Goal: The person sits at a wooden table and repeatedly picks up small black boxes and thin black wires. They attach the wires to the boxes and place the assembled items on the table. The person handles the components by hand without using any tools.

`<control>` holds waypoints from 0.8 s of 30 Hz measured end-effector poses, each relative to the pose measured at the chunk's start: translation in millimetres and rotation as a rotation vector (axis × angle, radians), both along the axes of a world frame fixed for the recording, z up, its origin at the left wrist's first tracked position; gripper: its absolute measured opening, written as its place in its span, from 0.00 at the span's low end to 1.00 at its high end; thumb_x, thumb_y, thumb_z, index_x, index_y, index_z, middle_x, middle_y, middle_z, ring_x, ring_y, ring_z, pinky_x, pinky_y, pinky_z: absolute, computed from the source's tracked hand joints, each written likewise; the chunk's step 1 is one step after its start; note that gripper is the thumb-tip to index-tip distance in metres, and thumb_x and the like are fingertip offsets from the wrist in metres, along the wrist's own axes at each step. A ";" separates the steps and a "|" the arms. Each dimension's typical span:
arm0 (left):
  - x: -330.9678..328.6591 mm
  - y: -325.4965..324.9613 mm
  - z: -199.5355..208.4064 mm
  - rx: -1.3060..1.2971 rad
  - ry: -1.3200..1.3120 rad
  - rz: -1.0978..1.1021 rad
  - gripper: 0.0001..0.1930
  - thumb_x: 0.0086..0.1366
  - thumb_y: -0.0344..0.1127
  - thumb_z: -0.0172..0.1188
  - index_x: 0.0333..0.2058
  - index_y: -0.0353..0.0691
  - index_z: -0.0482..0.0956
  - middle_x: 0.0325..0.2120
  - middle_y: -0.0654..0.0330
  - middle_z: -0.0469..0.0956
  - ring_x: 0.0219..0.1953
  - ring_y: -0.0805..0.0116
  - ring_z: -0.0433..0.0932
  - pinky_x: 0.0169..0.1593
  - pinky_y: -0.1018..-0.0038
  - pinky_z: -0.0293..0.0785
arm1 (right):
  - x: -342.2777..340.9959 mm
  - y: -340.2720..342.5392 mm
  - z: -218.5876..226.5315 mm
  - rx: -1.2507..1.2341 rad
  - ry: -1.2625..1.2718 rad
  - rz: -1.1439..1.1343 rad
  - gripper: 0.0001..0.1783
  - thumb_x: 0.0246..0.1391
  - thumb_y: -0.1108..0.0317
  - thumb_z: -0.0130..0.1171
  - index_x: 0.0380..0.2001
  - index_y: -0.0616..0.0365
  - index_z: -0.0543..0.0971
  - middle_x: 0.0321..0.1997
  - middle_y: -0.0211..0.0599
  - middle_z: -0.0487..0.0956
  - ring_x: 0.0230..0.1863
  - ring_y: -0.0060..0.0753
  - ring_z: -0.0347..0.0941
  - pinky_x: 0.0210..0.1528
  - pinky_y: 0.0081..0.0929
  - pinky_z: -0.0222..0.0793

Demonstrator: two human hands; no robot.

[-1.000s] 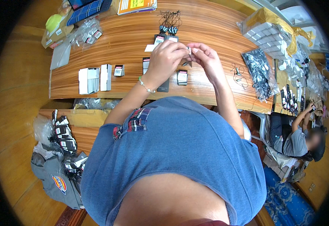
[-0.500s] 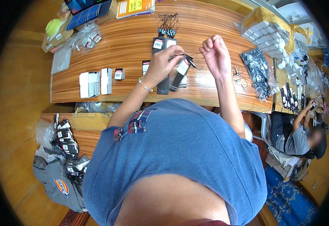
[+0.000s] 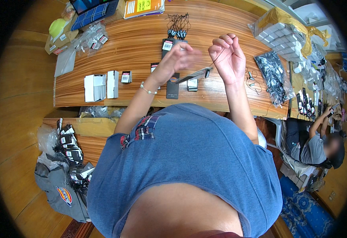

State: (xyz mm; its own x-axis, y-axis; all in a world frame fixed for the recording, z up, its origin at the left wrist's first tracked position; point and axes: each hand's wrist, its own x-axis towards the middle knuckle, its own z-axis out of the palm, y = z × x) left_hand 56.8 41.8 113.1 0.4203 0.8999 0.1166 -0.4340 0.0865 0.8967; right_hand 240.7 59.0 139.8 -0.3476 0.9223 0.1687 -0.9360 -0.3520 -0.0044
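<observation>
My right hand (image 3: pixel 228 59) is raised over the table, its fingertips pinched on the thin cord of a dark hang tag (image 3: pixel 195 74). The tag swings edge-on below and left of that hand, with a small black piece at its cord end. My left hand (image 3: pixel 176 59) is off the tag, fingers apart and partly smeared by motion. Under it lie a black tag (image 3: pixel 172 90) and a dark tag with a white label (image 3: pixel 167 45). A small stack of white-labelled tags (image 3: pixel 192 85) sits beside the black tag.
Bundled black cords (image 3: pixel 177 27) lie at the back. White card stacks (image 3: pixel 95 88) and a small tag stack (image 3: pixel 126 77) stand left. Loose cords (image 3: pixel 253 79), a bagged dark bundle (image 3: pixel 272 75) and white boxes (image 3: pixel 278 35) are right. A co-worker (image 3: pixel 316 146) sits far right.
My left hand has let go of the tag and drawn back, fingers opening. The tag now swings from the cord in my right hand, which has barely moved.
</observation>
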 end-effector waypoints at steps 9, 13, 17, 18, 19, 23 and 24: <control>32.8 -39.5 16.8 0.783 0.750 0.410 0.13 0.46 0.40 0.68 0.20 0.40 0.73 0.15 0.62 0.71 0.19 0.67 0.73 0.23 0.76 0.68 | -2.7 -0.5 3.8 -0.071 -0.007 -0.074 0.07 0.58 0.65 0.46 0.33 0.55 0.71 0.28 0.28 0.69 0.33 0.26 0.64 0.47 0.33 0.61; 38.3 -31.7 3.4 0.648 0.727 0.509 0.14 0.47 0.37 0.68 0.27 0.38 0.73 0.21 0.61 0.73 0.22 0.69 0.75 0.28 0.77 0.72 | -4.1 -1.9 8.7 -0.061 0.001 -0.048 0.08 0.59 0.64 0.46 0.32 0.54 0.72 0.29 0.29 0.70 0.34 0.26 0.65 0.49 0.36 0.61; 41.7 -22.4 -1.6 0.349 0.514 0.406 0.13 0.49 0.31 0.67 0.32 0.34 0.74 0.26 0.60 0.77 0.27 0.73 0.77 0.30 0.80 0.73 | -5.4 -4.2 13.8 -0.087 0.027 -0.039 0.08 0.59 0.64 0.46 0.33 0.54 0.72 0.28 0.28 0.70 0.33 0.26 0.64 0.48 0.36 0.61; 42.5 -22.4 -1.6 0.306 0.475 0.378 0.12 0.49 0.30 0.66 0.32 0.34 0.75 0.27 0.59 0.78 0.27 0.74 0.77 0.31 0.80 0.73 | -5.9 -4.8 15.0 -0.092 0.036 -0.033 0.08 0.58 0.64 0.46 0.33 0.54 0.72 0.28 0.28 0.69 0.33 0.26 0.64 0.48 0.36 0.61; 43.7 -22.1 -1.3 0.264 0.434 0.350 0.11 0.50 0.29 0.65 0.32 0.33 0.75 0.27 0.59 0.78 0.28 0.75 0.77 0.31 0.81 0.73 | -5.9 -5.0 16.0 -0.097 0.044 -0.028 0.08 0.58 0.64 0.46 0.33 0.55 0.72 0.28 0.28 0.69 0.33 0.26 0.64 0.48 0.35 0.61; 39.9 -22.6 5.0 0.166 0.337 0.332 0.09 0.53 0.24 0.61 0.34 0.32 0.78 0.27 0.59 0.80 0.28 0.78 0.77 0.32 0.83 0.74 | -0.9 -3.6 14.7 0.004 -0.143 -0.094 0.07 0.58 0.66 0.48 0.33 0.57 0.71 0.26 0.29 0.69 0.31 0.25 0.64 0.46 0.32 0.63; 38.2 -21.9 6.8 0.159 0.301 0.336 0.09 0.53 0.24 0.61 0.35 0.32 0.78 0.27 0.59 0.80 0.28 0.78 0.77 0.32 0.83 0.74 | 2.5 -4.3 15.3 0.079 -0.293 -0.151 0.06 0.57 0.67 0.48 0.34 0.58 0.72 0.25 0.29 0.69 0.31 0.25 0.65 0.45 0.30 0.64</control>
State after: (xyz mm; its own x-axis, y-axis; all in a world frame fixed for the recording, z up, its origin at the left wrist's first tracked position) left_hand 95.0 19.8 119.9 0.1455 0.9726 0.1815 -0.1333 -0.1626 0.9776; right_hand 243.2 54.7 155.0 -0.2523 0.9551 0.1552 -0.9324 -0.1971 -0.3029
